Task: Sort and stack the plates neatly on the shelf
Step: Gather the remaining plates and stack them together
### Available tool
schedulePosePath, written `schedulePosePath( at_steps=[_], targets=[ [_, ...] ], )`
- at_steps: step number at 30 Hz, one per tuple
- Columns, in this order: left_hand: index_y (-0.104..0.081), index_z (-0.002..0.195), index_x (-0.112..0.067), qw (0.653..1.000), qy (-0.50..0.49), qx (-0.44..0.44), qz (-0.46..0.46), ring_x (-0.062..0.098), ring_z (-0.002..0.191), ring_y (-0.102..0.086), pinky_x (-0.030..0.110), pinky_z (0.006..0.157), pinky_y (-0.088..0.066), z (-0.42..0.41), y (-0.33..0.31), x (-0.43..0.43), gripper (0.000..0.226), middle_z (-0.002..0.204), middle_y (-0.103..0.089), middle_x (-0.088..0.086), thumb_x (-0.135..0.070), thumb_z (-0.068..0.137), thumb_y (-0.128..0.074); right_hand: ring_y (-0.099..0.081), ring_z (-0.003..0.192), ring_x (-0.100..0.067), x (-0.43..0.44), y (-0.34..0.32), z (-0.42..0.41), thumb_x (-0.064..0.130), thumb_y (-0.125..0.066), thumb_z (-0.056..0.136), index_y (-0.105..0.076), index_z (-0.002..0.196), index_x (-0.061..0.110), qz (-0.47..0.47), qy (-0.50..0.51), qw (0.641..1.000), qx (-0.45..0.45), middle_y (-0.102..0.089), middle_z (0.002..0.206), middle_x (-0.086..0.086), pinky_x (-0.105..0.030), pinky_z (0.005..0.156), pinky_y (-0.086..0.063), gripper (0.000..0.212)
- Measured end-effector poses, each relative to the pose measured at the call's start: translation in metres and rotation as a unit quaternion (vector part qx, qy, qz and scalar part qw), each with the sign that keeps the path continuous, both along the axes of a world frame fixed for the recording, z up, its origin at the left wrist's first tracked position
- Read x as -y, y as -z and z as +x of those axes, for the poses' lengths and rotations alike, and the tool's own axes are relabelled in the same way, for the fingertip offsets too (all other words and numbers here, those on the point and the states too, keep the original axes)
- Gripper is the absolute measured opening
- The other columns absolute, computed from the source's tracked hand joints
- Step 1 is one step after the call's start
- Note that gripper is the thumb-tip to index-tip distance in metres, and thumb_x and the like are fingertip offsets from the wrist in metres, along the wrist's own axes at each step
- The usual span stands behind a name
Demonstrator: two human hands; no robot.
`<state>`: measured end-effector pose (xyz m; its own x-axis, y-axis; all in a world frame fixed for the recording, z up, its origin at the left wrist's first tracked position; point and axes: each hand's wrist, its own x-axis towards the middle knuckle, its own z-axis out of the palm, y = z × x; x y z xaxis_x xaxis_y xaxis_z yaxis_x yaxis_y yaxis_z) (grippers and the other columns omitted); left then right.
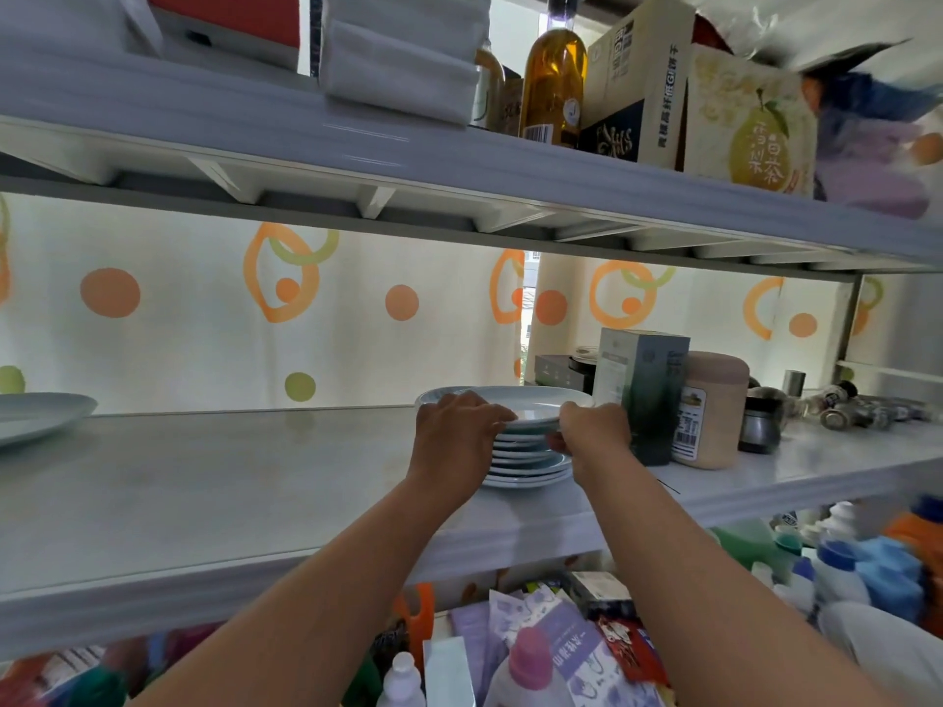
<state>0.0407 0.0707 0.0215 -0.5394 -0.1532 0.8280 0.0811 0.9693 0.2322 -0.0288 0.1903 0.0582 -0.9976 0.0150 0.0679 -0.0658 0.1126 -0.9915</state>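
- White shelves fill the view, and the middle shelf (pixel 204 502) is where the person works.
- Closest and lowest down, under the middle shelf, sits a jumble of bottles and packets. One white bottle with a pink cap (pixel 530 665) stands out there.
- Two bare arms reach up from the bottom of the view to the middle shelf.
- On that shelf, a bit right of the middle, stands a stack of plates (pixel 528 459). They are pale blue and white, one on top of the other.
- The left hand (pixel 459 426) is curled over the left side of the top plate (pixel 536 406), and its fingers lie on the rim.
- The right hand (pixel 594 431) has a closed grip on the right rim of that same plate.
- The top plate lies on the stack, but a little crooked.
- Just right of the stack stand a dark green box (pixel 645 390), a pink jar (pixel 712 408) and some small bottles.
- Far to the left, one more plate (pixel 35 415) lies alone on the same shelf, well apart from the stack.
- Behind the shelf hangs a white curtain (pixel 204 318) with orange and green spots.
- On the top shelf stand a yellow bottle (pixel 553 79) and some boxes.
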Motion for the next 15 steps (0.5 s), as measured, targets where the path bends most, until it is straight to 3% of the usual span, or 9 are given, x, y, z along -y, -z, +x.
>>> schedulePosePath(
  at_steps=[6,8,10,11,15],
  targets=[
    [-0.069,0.106,-0.032,0.998,-0.03,0.051,-0.023,0.019,0.105,-0.058,0.036,0.09,-0.041,-0.002,0.007,0.002,0.027,0.108,-0.069,-0.004,-0.019,0.094,-0.049,-0.057,0.111,-0.03,0.001,0.009,0.005,0.014,-0.049,0.095,-0.035,0.138,0.006,0.012,-0.011,1.0,-0.013,-0.048,0.133,-0.018,-0.039,0.091,-0.054,0.046],
    [-0.067,0.11,-0.032,0.998,-0.028,0.056,-0.012,0.019,0.111,-0.056,0.036,0.094,-0.039,0.002,0.007,0.002,0.026,0.112,-0.067,-0.004,-0.024,0.095,-0.047,-0.063,0.092,-0.024,0.001,0.01,0.009,0.014,-0.049,0.095,-0.032,0.141,0.012,0.005,-0.029,0.999,-0.023,-0.05,0.131,-0.016,-0.032,0.073,-0.058,0.049],
    [-0.065,0.114,-0.03,0.998,-0.025,0.05,-0.007,0.018,0.116,-0.052,0.034,0.097,-0.034,0.008,0.007,0.001,0.027,0.117,-0.064,-0.004,-0.023,0.094,-0.048,-0.06,0.064,-0.015,0.004,0.008,0.017,0.014,-0.048,0.095,-0.034,0.139,0.014,-0.014,-0.049,0.998,-0.033,-0.056,0.121,-0.016,-0.024,0.048,-0.051,0.047],
    [-0.063,0.115,-0.03,0.999,-0.026,0.041,-0.006,0.018,0.118,-0.051,0.034,0.098,-0.032,0.011,0.007,0.001,0.027,0.119,-0.062,-0.004,-0.021,0.094,-0.049,-0.058,0.06,-0.015,0.008,0.007,0.021,0.014,-0.048,0.095,-0.036,0.138,0.015,-0.021,-0.056,0.997,-0.044,-0.058,0.118,-0.016,-0.024,0.044,-0.047,0.045],
    [-0.062,0.115,-0.029,0.999,-0.049,-0.003,-0.006,0.021,0.109,-0.056,0.031,0.09,-0.033,0.031,0.001,0.009,0.031,0.114,-0.062,-0.001,-0.012,0.09,-0.052,-0.066,0.071,-0.023,0.034,0.006,0.044,0.02,-0.048,0.091,-0.049,0.123,0.018,-0.02,-0.093,0.99,-0.1,-0.064,0.113,-0.015,-0.031,0.057,-0.052,0.032]
  ],
)
